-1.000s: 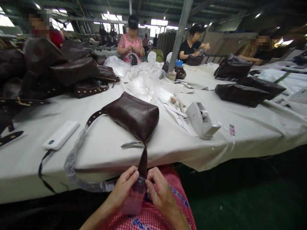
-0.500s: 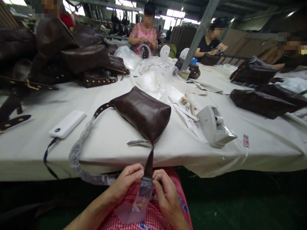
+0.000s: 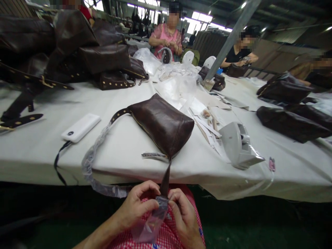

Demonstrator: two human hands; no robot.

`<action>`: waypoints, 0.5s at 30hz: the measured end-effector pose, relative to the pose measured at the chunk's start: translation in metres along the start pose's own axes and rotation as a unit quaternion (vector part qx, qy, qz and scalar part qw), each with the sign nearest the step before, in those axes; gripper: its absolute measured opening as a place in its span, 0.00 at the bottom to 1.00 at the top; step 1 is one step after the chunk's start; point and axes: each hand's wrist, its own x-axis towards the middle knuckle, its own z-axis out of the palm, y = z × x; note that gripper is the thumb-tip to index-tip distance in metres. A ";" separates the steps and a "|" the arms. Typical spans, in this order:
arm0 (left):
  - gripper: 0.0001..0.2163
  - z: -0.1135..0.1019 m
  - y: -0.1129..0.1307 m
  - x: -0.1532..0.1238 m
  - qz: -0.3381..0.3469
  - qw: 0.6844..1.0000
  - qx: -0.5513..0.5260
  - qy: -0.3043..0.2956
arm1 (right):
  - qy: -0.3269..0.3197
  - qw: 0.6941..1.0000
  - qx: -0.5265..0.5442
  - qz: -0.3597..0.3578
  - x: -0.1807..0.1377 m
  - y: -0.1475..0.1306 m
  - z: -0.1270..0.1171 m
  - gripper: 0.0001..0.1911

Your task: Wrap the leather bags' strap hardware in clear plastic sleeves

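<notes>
A dark brown leather handbag [image 3: 162,124] lies tilted on the covered table in front of me. One long strap [image 3: 89,162], wrapped in clear plastic, loops off its left side and over the table edge. From the bag's near corner a short, bare strap end [image 3: 165,181] hangs to my lap, its lower part inside a clear plastic sleeve [image 3: 149,226]. My left hand [image 3: 138,204] pinches the sleeve's left edge between thumb and forefinger. On the opposite edge, my right hand [image 3: 183,216] has its fingertips closed. A plastic-wrapped zipper pull [image 3: 155,156] rests beside the corner.
A tape dispenser [image 3: 240,145] stands right of the bag, by paper scraps [image 3: 207,124]. Left lies a white power bank [image 3: 81,128] with a black cord. Brown bags [image 3: 103,58] are piled back left, others [image 3: 293,121] right. A post [image 3: 230,38] rises mid-table; co-workers [image 3: 168,38] sit beyond.
The view has shifted, so the table's things sit farther right in it. My left forefinger and thumb have parted slightly at the sleeve's mouth. Both hands remain at the strap end.
</notes>
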 end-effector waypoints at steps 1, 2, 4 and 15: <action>0.06 0.001 0.003 0.000 0.000 0.999 0.033 0.003 | 0.002 1.000 -0.004 -0.002 0.000 -0.001 0.000 0.10; 0.07 0.002 0.007 0.000 0.006 0.997 0.073 0.007 | 0.004 1.000 -0.008 -0.004 0.000 -0.002 0.001 0.10; 0.06 0.003 0.010 0.000 0.024 0.990 0.142 0.016 | 0.005 1.000 -0.012 -0.003 0.000 -0.002 0.003 0.10; 0.03 0.010 0.003 0.008 -0.030 0.990 0.122 0.056 | 0.050 0.953 0.238 0.182 0.003 -0.008 0.007 0.17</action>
